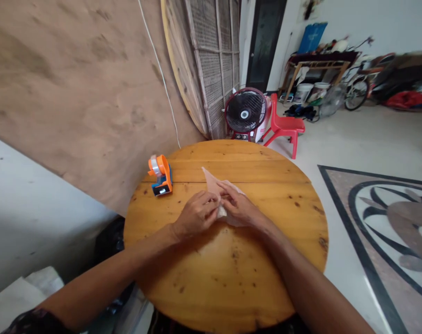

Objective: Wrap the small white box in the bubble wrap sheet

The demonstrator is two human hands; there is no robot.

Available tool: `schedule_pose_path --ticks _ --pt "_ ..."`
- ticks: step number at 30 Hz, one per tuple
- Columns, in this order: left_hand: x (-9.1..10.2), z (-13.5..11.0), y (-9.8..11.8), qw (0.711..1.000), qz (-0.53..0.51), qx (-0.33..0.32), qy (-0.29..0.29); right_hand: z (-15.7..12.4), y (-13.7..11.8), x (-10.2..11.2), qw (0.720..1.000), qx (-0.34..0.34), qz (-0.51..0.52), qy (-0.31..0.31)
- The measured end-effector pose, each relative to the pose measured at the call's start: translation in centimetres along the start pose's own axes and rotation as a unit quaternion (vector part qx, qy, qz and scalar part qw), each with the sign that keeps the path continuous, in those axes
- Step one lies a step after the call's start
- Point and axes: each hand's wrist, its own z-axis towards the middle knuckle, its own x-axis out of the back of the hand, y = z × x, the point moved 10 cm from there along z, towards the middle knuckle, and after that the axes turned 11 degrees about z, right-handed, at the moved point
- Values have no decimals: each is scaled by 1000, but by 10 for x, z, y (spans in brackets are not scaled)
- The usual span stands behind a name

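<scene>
A thin, pale pinkish-white sheet (214,183) lies on the round wooden table (228,287), one pointed corner sticking out toward the far side. My left hand (198,211) is closed, its thumb and fingertips pinching the sheet's near-left part. From the other side my right hand (240,206) grips the sheet, fingers bent over it and meeting the left fingertips. A small whitish bunched part (222,212) shows between the hands. Whether it is folded sheet or something wrapped inside, I cannot tell. The fingers hide much of the middle.
An orange and blue tape dispenser (161,175) stands near the table's left edge. Beyond the table are a round fan (246,110) and a red plastic chair (283,124). A large wooden board (92,69) leans at the left, with a white cord (161,72) hanging down it.
</scene>
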Motion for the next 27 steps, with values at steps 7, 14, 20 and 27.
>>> schedule_pose_path --ticks 7,14,20,27 --pt "-1 1 0 996 -82 -12 23 0 6 6 999 -20 37 0" --pt "-2 -2 -5 991 -125 -4 40 1 17 21 993 -51 99 31" --pt "-3 -2 -9 986 -161 12 49 2 21 23 990 -74 107 50" --pt "-4 -2 -11 981 -185 2 55 2 30 26 970 -126 195 72"
